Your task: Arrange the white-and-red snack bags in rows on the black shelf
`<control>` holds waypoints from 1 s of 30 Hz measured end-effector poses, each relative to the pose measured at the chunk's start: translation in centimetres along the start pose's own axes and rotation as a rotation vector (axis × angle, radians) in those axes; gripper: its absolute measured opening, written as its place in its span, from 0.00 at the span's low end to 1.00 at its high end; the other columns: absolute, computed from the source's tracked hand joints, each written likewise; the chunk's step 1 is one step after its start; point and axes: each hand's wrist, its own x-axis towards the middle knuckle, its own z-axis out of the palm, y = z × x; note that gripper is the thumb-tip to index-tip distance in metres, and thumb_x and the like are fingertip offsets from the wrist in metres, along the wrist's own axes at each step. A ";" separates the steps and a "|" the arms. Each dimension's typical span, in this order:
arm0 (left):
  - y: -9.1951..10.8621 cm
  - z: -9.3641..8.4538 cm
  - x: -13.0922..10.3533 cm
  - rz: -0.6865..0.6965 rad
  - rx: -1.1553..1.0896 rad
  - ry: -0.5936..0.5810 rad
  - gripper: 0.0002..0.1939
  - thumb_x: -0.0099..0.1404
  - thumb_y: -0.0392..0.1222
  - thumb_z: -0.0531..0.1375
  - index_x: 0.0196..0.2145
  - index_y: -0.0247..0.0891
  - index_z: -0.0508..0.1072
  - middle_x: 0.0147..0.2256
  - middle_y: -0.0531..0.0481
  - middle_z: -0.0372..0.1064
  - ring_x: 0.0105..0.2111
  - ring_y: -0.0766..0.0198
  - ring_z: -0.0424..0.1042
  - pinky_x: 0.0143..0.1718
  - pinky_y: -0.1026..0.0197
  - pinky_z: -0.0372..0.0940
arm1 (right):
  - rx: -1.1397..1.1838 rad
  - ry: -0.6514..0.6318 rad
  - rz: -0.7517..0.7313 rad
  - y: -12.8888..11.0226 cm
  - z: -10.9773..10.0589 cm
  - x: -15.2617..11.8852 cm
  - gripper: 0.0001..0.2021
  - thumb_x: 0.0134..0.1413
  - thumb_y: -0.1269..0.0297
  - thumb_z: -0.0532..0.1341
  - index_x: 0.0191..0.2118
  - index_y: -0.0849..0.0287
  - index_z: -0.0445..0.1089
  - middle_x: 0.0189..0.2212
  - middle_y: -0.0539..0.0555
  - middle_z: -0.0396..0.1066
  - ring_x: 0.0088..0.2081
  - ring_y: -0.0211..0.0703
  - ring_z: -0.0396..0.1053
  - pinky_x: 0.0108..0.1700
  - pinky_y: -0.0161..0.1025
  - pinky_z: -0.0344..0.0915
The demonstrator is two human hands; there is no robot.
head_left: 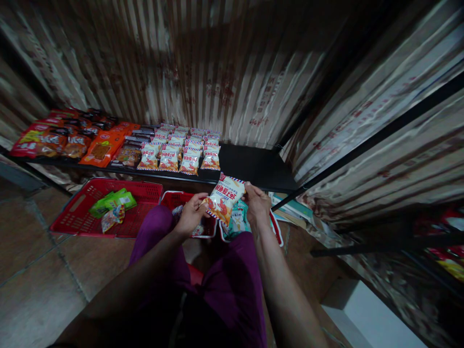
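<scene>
A white and orange snack bag (225,197) is stretched between my two hands, above the baskets and in front of the black shelf (253,166). My left hand (191,213) pinches its lower left corner. The upper right edge is gripped by my right hand (256,200). Matching snack bags (190,160) stand in rows on the shelf. Below the held bag, teal bags (239,220) lie in a basket at the right. A middle red basket (170,195) holds more packets, partly hidden by my left hand and knee.
Orange packs (103,147) and red packs (27,141) fill the shelf's left part. A red basket (145,191) on the floor holds green packets (114,202). Black shelf posts, papers (295,210) and a white box (377,319) are at the right.
</scene>
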 end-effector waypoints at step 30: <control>-1.7 2.0 -1.9 0.001 -0.044 0.028 0.23 0.60 0.56 0.56 0.47 0.38 0.68 0.48 0.43 0.66 0.42 0.60 0.70 0.31 0.65 0.69 | -0.222 -0.258 -0.039 -1.7 0.9 0.1 0.18 0.32 0.48 0.68 0.25 0.59 0.74 0.15 0.44 0.65 0.18 0.30 0.58 0.20 0.29 0.55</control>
